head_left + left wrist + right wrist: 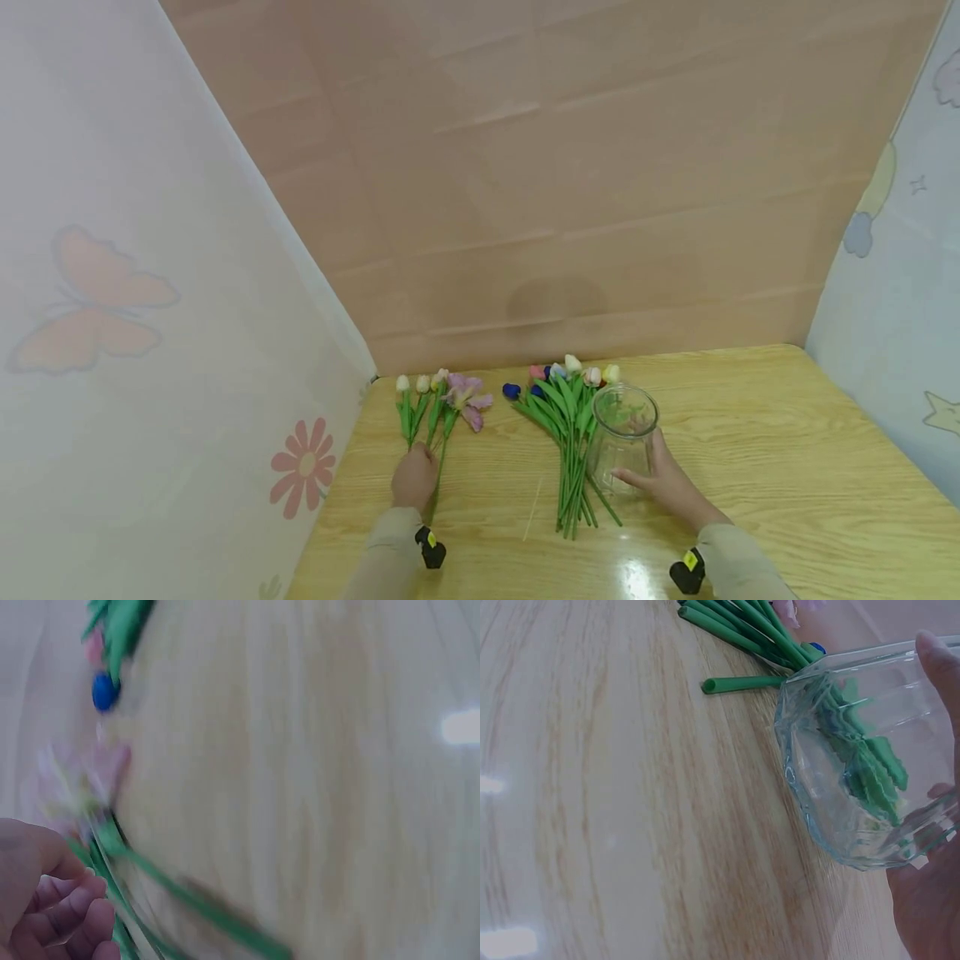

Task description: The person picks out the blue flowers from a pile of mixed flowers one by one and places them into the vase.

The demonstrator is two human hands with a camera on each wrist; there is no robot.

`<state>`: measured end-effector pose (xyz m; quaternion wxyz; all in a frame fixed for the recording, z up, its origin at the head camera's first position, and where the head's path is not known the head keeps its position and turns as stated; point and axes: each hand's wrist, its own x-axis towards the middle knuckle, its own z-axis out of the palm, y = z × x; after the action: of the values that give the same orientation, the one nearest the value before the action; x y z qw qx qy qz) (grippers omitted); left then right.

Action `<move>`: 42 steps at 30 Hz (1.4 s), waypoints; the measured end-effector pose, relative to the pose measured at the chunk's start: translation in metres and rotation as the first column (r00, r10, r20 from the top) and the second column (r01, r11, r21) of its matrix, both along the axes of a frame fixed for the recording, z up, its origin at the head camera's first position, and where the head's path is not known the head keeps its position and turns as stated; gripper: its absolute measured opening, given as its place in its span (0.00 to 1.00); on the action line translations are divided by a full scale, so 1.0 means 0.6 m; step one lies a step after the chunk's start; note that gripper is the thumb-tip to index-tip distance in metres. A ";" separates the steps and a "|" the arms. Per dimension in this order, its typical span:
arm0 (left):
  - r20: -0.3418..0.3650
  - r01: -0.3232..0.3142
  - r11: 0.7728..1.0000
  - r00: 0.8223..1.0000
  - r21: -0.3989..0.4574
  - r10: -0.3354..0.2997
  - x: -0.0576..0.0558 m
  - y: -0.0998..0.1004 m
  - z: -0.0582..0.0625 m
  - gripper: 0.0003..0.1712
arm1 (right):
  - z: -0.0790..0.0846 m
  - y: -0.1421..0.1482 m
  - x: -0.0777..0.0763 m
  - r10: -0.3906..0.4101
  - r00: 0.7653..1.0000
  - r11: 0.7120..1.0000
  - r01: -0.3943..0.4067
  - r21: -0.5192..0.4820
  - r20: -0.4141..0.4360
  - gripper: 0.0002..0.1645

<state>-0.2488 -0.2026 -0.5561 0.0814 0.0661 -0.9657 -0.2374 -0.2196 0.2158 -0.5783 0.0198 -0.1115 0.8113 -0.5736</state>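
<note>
Wood-grain table (757, 442); tulips (568, 417) on it

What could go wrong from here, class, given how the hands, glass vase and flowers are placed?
Only the right hand holds the glass vase, so it might slip. The vase overlaps the larger tulip bunch in the head view, so moving it could disturb the stems. The left hand is at the smaller flower group; a careless pull might scatter it.

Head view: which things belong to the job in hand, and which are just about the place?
Likely the job:
glass jar, held by the right hand
larger flower bunch
smaller flower group at the left hand

Just surroundings:
wall butterfly print
wall flower print
</note>
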 end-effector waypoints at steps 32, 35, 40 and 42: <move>0.037 0.449 0.868 0.891 -0.212 -0.452 0.057 0.326 -0.007 0.08 | -0.007 0.001 -0.004 -0.024 1.000 1.000 0.024 0.007 -0.005 0.65; 0.037 0.426 0.870 0.902 -0.250 -0.431 0.058 0.332 -0.014 0.09 | -0.009 0.001 -0.005 -0.027 1.000 1.000 0.027 0.010 -0.007 0.64; 0.057 0.398 0.871 0.915 -0.290 -0.399 0.055 0.336 -0.025 0.12 | -0.009 0.001 -0.004 -0.019 1.000 1.000 0.019 0.016 0.008 0.67; 0.055 0.393 0.867 0.917 -0.306 -0.396 0.054 0.338 -0.028 0.13 | -0.007 0.001 -0.004 -0.018 1.000 1.000 0.018 0.017 0.022 0.68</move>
<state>-0.2162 0.0000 -0.5728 0.0453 -0.1470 -0.9836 -0.0946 -0.2220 0.2162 -0.5825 0.0245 -0.0976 0.8168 -0.5680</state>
